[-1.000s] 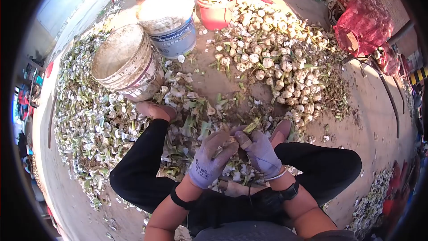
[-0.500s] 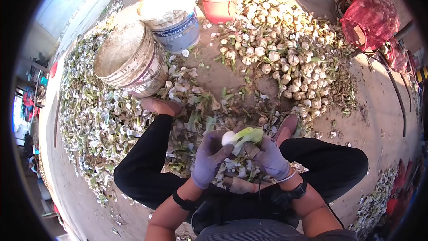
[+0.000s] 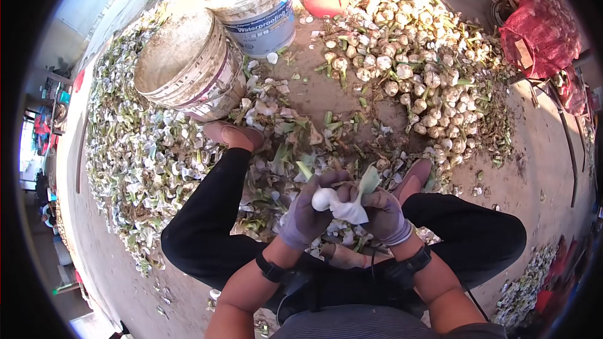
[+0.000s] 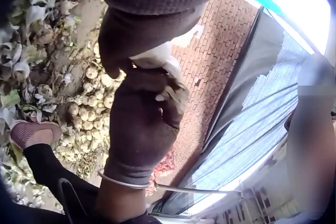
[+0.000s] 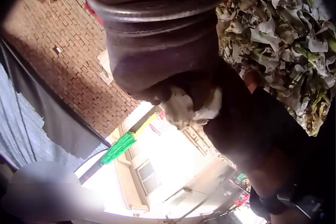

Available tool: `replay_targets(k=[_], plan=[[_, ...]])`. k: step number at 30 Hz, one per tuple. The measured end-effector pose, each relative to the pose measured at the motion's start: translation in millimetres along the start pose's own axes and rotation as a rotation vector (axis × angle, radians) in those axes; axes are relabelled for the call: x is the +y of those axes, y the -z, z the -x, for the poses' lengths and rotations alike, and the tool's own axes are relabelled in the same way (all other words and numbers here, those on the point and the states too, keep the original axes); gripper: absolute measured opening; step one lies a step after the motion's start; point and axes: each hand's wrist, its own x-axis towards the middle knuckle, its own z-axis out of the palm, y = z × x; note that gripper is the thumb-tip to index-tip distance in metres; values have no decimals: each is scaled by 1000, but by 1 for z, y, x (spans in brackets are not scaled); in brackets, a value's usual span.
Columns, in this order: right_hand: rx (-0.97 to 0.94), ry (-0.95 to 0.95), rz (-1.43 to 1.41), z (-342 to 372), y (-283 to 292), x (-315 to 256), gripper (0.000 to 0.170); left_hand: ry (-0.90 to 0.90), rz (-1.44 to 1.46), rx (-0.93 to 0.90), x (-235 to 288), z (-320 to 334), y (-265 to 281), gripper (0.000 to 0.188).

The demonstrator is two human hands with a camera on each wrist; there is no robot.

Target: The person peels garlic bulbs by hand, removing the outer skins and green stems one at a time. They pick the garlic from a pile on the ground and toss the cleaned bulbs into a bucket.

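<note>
1. The garlic bulb [image 3: 324, 199] was held up in the gap between the two gloved hands, above the loose peelings [image 3: 292, 150] on the ground and between the person's bent knees.
2. The left hand [image 3: 306, 221] was the nearer: its fingers were curled about the bulb, thumb on the near side, with the round white end showing at their inner edge.
3. The right hand [image 3: 386, 215] was set across from it, its bent fingers seeming to pinch the pale skin [image 3: 352, 212] rather than the bulb itself; gloves hid much of that contact in both wrist views.
4. The long axis, from round end through skin, ran crosswise from the left fingers towards the right ones, dipping slightly at the right.
5. A broad pale-green leaf [image 3: 369, 180] stood up at the right end, just beside the right fingers and leaning away from the bulb.
6. In my judgement, the relation that counted was this left-to-right line: bulb at the left fingers, skin at the right, with only a short span between.
</note>
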Motion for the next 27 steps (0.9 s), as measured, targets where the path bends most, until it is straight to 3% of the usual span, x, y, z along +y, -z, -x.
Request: replay_targets(k=[2,4,6,7,8,9,10,12,13,14,15,16,18,19,21,22,24,25,26,27], plan=[[-39,42,-105,0,-5,-2,37,200,1405,9,1,-11,1,49],[-386,25,-41,7,-2,-11,33,117,1421,-31,-3,-18,13,49],[-364,-92,-29,13,1,-22,27,100,1446,50,-7,-24,25,49],[-315,-129,53,10,3,-25,29,95,1486,188,4,-24,27,45],[-258,-160,140,9,5,-28,31,102,1491,185,-7,-22,35,45],[155,-358,603,8,7,-25,34,20,1277,303,-26,-21,46,41],[193,-347,612,3,18,-16,34,-56,1066,401,-40,-20,50,38],[373,276,2095,-10,39,7,37,214,367,248,-11,0,45,33],[402,269,2113,-13,35,9,37,389,333,210,11,1,30,34],[382,393,1974,-18,31,10,37,393,303,283,3,3,9,33],[358,502,1822,-19,26,15,38,438,388,168,-8,8,3,34],[371,494,1829,-19,18,20,38,483,470,50,-15,11,-3,35],[255,442,1782,-21,7,20,22,530,573,23,-14,7,-12,33],[264,443,1791,-17,11,21,22,590,672,10,-10,7,-15,31],[203,316,1456,-14,28,21,28,570,627,16,0,6,-19,29],[199,320,1466,-22,38,20,28,549,575,28,1,2,-19,27],[262,-157,1264,-34,60,25,22,584,603,5,-7,-10,-19,25],[267,46,1611,-42,78,23,23,680,556,-30,-18,-15,-19,27],[469,59,1708,-59,90,14,25,773,508,-73,-24,-19,-21,29],[683,72,1803,-76,104,1,28,740,531,-63,-21,-21,-30,37]])
